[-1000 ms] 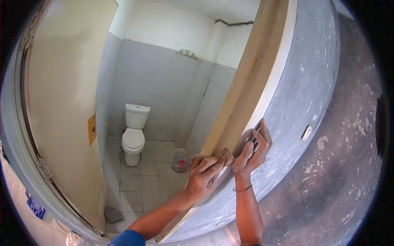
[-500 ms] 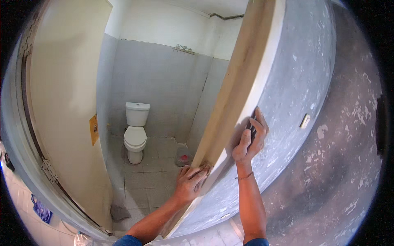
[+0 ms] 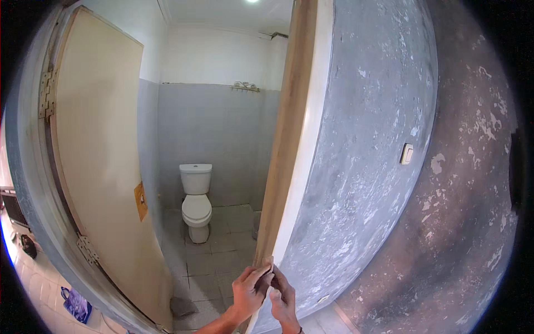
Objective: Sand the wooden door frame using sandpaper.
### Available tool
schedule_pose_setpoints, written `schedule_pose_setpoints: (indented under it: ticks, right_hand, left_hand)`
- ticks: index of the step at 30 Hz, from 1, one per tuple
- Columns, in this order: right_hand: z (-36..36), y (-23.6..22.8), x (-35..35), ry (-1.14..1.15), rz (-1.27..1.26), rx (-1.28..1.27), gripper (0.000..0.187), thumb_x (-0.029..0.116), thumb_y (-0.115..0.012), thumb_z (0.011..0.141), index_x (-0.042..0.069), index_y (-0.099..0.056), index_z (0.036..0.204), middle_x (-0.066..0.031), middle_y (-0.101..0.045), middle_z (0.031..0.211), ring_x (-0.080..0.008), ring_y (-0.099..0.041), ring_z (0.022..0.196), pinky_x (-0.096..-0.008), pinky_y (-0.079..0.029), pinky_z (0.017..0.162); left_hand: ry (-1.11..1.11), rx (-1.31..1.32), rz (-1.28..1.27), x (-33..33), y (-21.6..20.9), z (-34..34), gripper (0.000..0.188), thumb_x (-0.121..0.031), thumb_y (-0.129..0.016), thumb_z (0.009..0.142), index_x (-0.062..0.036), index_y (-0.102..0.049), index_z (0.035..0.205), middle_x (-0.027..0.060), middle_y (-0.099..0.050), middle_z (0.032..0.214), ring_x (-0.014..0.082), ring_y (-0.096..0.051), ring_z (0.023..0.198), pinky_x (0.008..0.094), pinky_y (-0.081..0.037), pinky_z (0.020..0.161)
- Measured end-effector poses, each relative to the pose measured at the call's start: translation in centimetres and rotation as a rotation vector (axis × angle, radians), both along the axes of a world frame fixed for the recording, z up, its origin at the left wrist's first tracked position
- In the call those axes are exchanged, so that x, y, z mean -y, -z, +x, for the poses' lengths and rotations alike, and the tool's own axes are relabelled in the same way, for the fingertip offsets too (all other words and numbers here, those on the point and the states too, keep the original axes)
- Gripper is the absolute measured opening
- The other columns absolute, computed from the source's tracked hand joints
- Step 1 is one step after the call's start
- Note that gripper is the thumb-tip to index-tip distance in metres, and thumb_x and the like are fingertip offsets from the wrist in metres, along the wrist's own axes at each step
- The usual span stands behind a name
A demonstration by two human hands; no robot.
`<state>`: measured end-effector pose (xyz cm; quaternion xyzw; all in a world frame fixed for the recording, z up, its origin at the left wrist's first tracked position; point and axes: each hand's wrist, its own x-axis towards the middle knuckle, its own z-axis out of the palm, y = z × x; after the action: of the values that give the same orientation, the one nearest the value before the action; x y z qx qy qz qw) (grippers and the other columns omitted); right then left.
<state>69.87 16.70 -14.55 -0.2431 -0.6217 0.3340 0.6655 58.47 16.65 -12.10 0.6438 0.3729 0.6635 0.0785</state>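
Note:
My left hand and my right hand are together in front of the lower door frame, which has a brown wooden inner face and a white outer edge. Between the fingers shows a small tan folded piece that looks like sandpaper. My left fingers are closed on it. Curled close against it, my right fingers seem to grip its other side; part of it is hidden by the hands. To the right, the grey wall has white scuffed patches.
A cream door stands open on the left, hinged to its frame. Inside the bathroom are a white toilet and a wall rack. On the right wall sits a light switch. A purple bag lies at lower left.
My right hand has left the white frame edge and come down beside my left hand. Both hands now meet at the folded piece. The view has tilted up and shifted.

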Motion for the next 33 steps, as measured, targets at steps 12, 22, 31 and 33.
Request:
schedule_pose_setpoints:
  ticks: [12, 22, 31, 33]
  right_hand:
    - [5.7, -3.5, 1.2, 0.137, -0.094, 0.282, 0.055, 0.002, -0.074, 0.080, 0.004, -0.057, 0.131, -0.0169, -0.057, 0.130, -0.0268, -0.068, 0.103, -0.0317, -0.057, 0.085]
    - [9.5, -2.2, 3.1, 0.314, -0.201, 0.464, 0.024, 0.004, -0.070, 0.076, 0.006, -0.063, 0.100, -0.0143, -0.069, 0.082, -0.0345, -0.069, 0.075, -0.0387, -0.055, 0.066]
    - [7.5, -1.9, 2.2, 0.464, -0.002, 0.217, 0.026, -0.002, -0.072, 0.075, 0.003, -0.068, 0.100, -0.0114, -0.072, 0.086, -0.0204, -0.070, 0.069, -0.0297, -0.054, 0.059]
    - [7.0, -2.0, 2.1, 0.483, 0.092, 0.212, 0.023, -0.002, -0.072, 0.076, 0.003, -0.068, 0.098, -0.0113, -0.072, 0.086, -0.0207, -0.069, 0.066, -0.0293, -0.054, 0.058]
  left_hand:
    - [0.468, -0.498, -0.522, -0.1, -3.2, -1.6, 0.051, -0.002, -0.072, 0.083, -0.0072, -0.059, 0.132, 0.0128, -0.072, 0.109, 0.0254, -0.071, 0.090, 0.0302, -0.054, 0.080]
    - [0.402, -0.706, -0.331, 0.2, -3.4, 2.0, 0.027, -0.021, -0.068, 0.090, -0.0071, -0.066, 0.113, 0.0113, -0.069, 0.087, 0.0296, -0.067, 0.072, 0.0353, -0.053, 0.062]
    - [0.244, -0.475, -0.550, 1.7, -1.3, 2.0, 0.022, -0.018, -0.056, 0.099, 0.0016, -0.065, 0.095, 0.0180, -0.061, 0.067, 0.0201, -0.064, 0.058, 0.0360, -0.048, 0.057]
    - [0.254, -0.391, -0.687, 1.8, -0.9, 1.8, 0.025, -0.019, -0.054, 0.100, 0.0039, -0.065, 0.098, 0.0172, -0.064, 0.069, 0.0196, -0.066, 0.061, 0.0352, -0.051, 0.061]
